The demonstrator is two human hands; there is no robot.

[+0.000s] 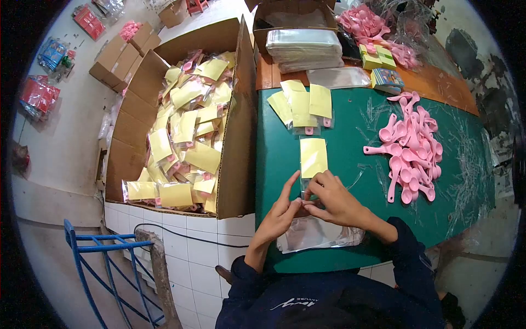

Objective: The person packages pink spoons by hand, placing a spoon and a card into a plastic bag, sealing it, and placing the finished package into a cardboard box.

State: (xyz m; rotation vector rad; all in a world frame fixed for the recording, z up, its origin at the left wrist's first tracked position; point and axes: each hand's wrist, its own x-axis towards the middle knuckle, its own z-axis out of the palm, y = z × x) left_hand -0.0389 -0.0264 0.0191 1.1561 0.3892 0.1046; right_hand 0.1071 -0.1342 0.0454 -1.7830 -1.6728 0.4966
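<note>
In front of me on the green table lies a clear plastic bag with a yellow card in it. Its near end is between my hands. My left hand is at the bag's left edge, index finger stretched along it and thumb at the near end. My right hand pinches the same end with curled fingers, its thumb close to the left thumb. What lies under the fingers is partly hidden. Just below my hands is a stack of empty clear bags.
Pink scoops are heaped at the right. Several packed bags with yellow cards lie further back. A large cardboard box full of such bags stands left. Stacked plastic sleeves sit at the back; a blue metal frame stands lower left.
</note>
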